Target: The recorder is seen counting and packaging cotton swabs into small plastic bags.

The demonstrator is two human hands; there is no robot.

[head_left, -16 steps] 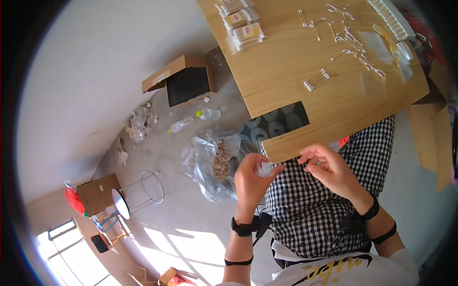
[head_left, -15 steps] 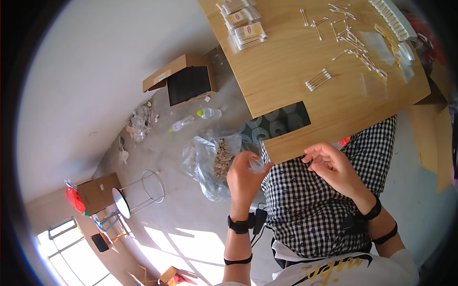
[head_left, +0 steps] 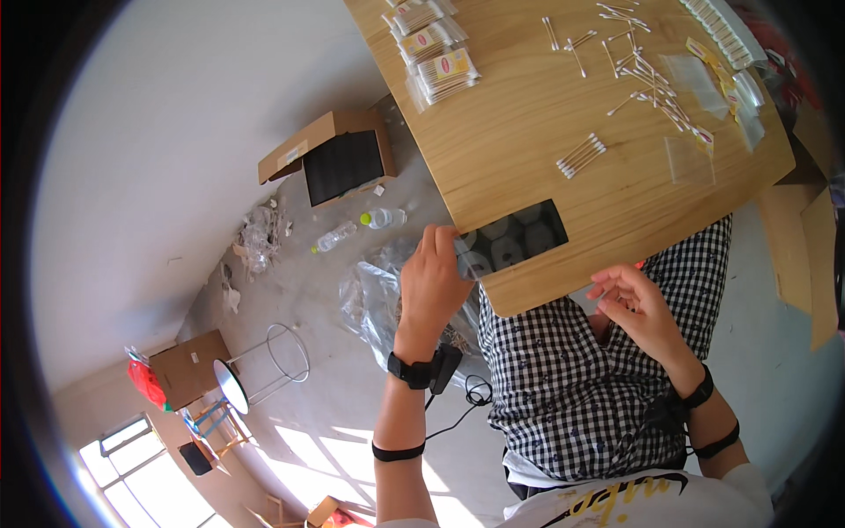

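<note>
My left hand (head_left: 431, 283) is raised at the table's left corner, with its back toward me and its fingers bent together. Whatever lies between its fingertips is hidden. The fingers are beside a dark rectangular panel (head_left: 519, 239) with rounded shapes on it. My right hand (head_left: 641, 310) hovers above my lap, just off the table's near edge. Its fingers are loosely curled and apart, and I see nothing held in them. A neat row of cotton swabs (head_left: 581, 157) lies on the table beyond my hands, with a scattered heap of swabs (head_left: 650, 77) farther off.
Packed swab bags (head_left: 444, 75) are stacked at the table's (head_left: 502, 123) far left. Clear bags (head_left: 691, 163) and yellow cards (head_left: 729, 86) lie at the right, near a long row of swabs (head_left: 717, 31). Plastic bottles (head_left: 385, 217), a cardboard box (head_left: 341, 158) and a stool (head_left: 231, 385) are on the floor.
My left hand has moved up and to the left, turning its back toward me. The clear plastic that showed in it is no longer plainly visible. My right hand has shifted slightly right.
</note>
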